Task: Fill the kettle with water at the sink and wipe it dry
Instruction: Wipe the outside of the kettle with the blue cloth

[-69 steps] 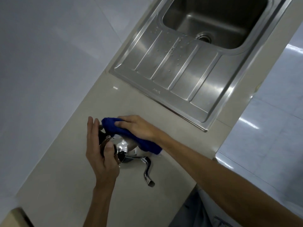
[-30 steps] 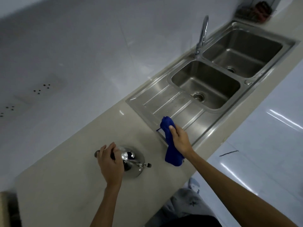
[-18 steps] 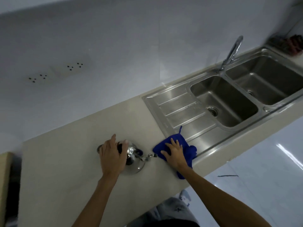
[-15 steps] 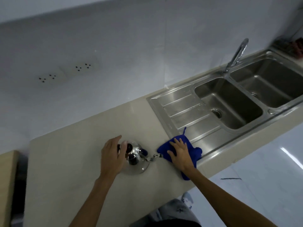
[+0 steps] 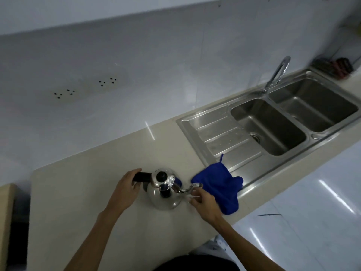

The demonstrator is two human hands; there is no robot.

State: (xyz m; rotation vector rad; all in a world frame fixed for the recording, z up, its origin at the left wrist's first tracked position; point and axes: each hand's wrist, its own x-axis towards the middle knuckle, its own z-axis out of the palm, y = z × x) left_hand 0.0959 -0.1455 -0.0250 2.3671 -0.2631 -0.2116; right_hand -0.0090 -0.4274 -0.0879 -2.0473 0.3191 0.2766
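A shiny steel kettle (image 5: 165, 198) stands upright on the beige counter (image 5: 78, 202), lid on with a black knob, its thin curved spout (image 5: 190, 188) pointing right. My left hand (image 5: 125, 190) wraps its fingers round the kettle's black handle (image 5: 143, 177). Just under the spout tip is my right hand (image 5: 205, 203), its fingers loosely curled and apart, holding nothing. The blue cloth (image 5: 222, 186) lies spread over the counter edge and the near corner of the sink's drainboard, right of the spout.
The steel double sink (image 5: 185, 124) with ribbed drainboard and curved faucet (image 5: 277, 75) lies to the right. The counter's front edge runs just below the cloth. Wall sockets (image 5: 106, 82) sit in the tiled wall. A dark rack (image 5: 332, 67) stands far right.
My right hand lifted off the blue cloth, leaving it flat, and came to the spout. My left hand slid from over the lid back onto the handle.
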